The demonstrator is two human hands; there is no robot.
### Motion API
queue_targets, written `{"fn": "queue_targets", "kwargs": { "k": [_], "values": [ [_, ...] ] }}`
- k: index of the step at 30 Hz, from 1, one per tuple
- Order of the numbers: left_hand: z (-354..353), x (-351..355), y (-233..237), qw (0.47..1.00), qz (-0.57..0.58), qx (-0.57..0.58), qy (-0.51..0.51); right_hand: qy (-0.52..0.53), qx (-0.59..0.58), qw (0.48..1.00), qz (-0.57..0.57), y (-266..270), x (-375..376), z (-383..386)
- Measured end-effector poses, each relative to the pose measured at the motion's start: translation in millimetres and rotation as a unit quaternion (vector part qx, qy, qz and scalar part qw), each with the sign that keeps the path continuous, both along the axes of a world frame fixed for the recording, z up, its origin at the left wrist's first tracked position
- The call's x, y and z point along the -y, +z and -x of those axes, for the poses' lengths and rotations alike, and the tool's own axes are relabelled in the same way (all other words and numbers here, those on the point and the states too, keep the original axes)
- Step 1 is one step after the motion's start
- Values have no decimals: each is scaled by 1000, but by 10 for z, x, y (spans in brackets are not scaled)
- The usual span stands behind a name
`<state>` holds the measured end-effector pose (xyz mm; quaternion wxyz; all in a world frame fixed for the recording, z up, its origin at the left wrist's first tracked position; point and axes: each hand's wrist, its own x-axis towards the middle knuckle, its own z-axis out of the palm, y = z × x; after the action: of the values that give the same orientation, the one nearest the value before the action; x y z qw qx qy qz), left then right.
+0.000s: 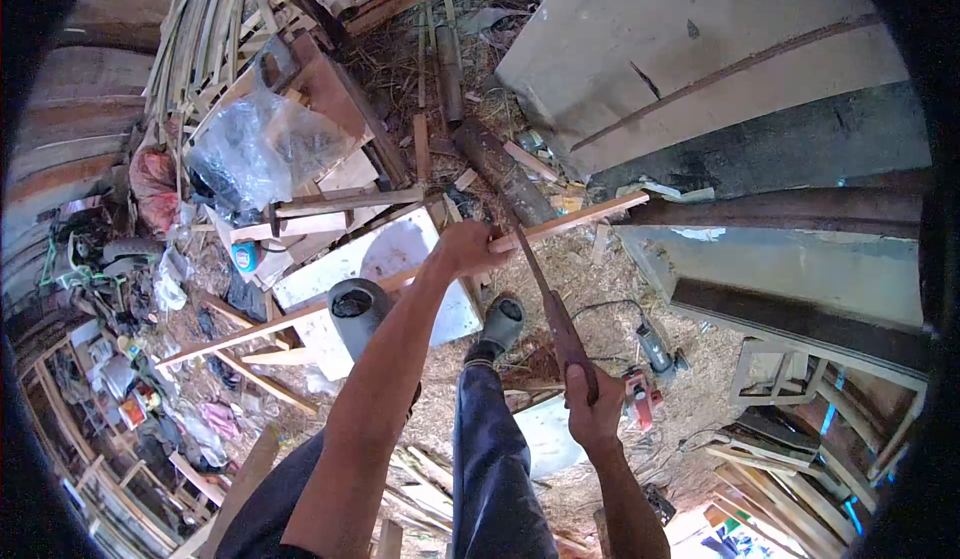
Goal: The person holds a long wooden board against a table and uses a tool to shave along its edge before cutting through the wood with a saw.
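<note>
My left hand [468, 249] is closed around a long thin wooden strip [580, 221], which runs from the lower left to the upper right across a white board [405, 244]. In my right hand [594, 405] is the dark handle of a long narrow tool that looks like a handsaw [535, 269]. Its blade crosses the strip just right of my left hand. One foot, in a grey clog [357, 317], rests on the strip and the white board; the other clog [502, 321] is beside the board.
A corded power tool [655, 349] and a red tool [641, 399] lie on the ground at right. Large panels [720, 49] stand upper right. Clear plastic [265, 149] covers wood at upper left. Wooden pieces [790, 494] are stacked lower right.
</note>
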<state>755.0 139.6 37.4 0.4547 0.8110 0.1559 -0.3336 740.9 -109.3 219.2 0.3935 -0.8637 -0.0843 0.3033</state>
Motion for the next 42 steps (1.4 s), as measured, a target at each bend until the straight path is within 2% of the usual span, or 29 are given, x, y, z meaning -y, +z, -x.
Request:
{"fn": "queue_targets", "kwargs": {
  "k": [2, 3, 5, 6, 8, 12, 14, 17, 20, 24, 26, 28, 30, 31, 34, 35, 39, 41, 42],
  "values": [
    [47, 50, 55, 980, -144, 137, -27, 30, 59, 997, 35, -36, 5, -3],
    [88, 71, 79, 979, -147, 136, -28, 29, 57, 997, 33, -5, -48, -28],
    [91, 73, 114, 984, -134, 116, 31, 5, -31, 999, 30, 70, -206, -164],
    [80, 33, 100, 983, -137, 118, 33, 7, -29, 999, 27, 69, -253, -199],
    [50, -43, 62, 994, 48, 60, 80, 16, -32, 999, 42, 66, -331, -255],
    [82, -49, 42, 989, -10, 121, 86, 1, -31, 999, 31, -38, -349, -278],
    [111, -16, 96, 982, -99, 139, 84, 3, -46, 998, 34, -57, -325, -295],
    [113, 38, -47, 985, -137, 100, 39, 27, -28, 999, 26, -28, -316, -307],
    [87, 3, -71, 981, -132, 136, 51, 63, -14, 997, 39, -193, -167, -172],
    [62, -53, -119, 985, -101, 131, 45, 17, -2, 1000, 9, -534, -31, 38],
    [58, -35, -95, 982, -108, 148, 50, 32, -27, 998, 38, -593, -2, 103],
    [10, -47, 5, 985, -93, 133, 58, 28, 10, 999, 40, -685, -91, 111],
    [-7, -47, 20, 988, -80, 118, 66, -10, -1, 995, 103, -873, -108, 176],
    [-14, -55, 1, 986, -85, 125, 68, -1, 66, 992, 109, -1136, -17, 284],
    [74, -46, -114, 985, -103, 130, 57, -7, 119, 989, 84, -1066, -251, 236],
    [87, -45, -160, 982, -121, 139, 49, -17, 76, 993, 89, -1144, -226, 305],
    [54, -72, 15, 983, -93, 151, 44, -2, 41, 995, 87, -1175, -207, 361],
    [50, -52, 37, 982, -119, 134, 54, 28, 150, 983, 98, -1271, -106, 438],
    [51, -37, 18, 982, -118, 134, 55, 29, 150, 983, 99, -1246, -106, 423]
  ]
}}
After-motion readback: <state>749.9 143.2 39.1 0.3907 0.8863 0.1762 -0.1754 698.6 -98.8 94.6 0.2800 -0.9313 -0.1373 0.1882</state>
